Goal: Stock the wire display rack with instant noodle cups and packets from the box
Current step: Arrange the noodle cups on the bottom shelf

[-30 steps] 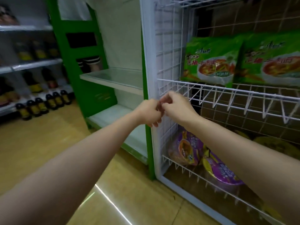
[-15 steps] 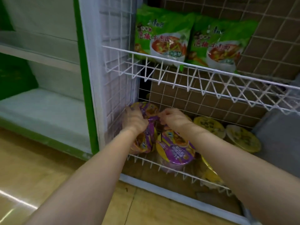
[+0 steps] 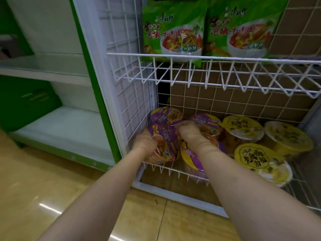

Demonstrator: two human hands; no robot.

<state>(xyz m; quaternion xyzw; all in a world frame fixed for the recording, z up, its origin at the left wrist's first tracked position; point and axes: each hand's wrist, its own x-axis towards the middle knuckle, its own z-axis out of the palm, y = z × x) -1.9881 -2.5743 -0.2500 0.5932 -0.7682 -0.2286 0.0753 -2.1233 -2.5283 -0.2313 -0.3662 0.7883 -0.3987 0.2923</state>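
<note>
A white wire display rack [image 3: 173, 57] holds two green noodle packets [image 3: 173, 32] on its upper shelf. On the bottom shelf stand purple noodle cups and yellow noodle cups [image 3: 243, 127]. A tilted purple cup [image 3: 164, 136] sits at the shelf's left end against the side grid. My left hand [image 3: 145, 141] grips its lower left side and my right hand [image 3: 188, 132] grips its right rim. Another purple cup [image 3: 190, 153] lies partly under my right wrist. The box is not in view.
A green and white shelving unit [image 3: 60, 127] stands to the left of the rack. The floor [image 3: 52, 197] is glossy tan tile. Brown cardboard [image 3: 225, 101] backs the rack behind the wire grid. A grey panel [image 3: 311, 115] borders the right edge.
Both hands dropped from the upper shelf's front rail down to the bottom shelf and took hold of the purple cup at its left end. The view tilted down and closer.
</note>
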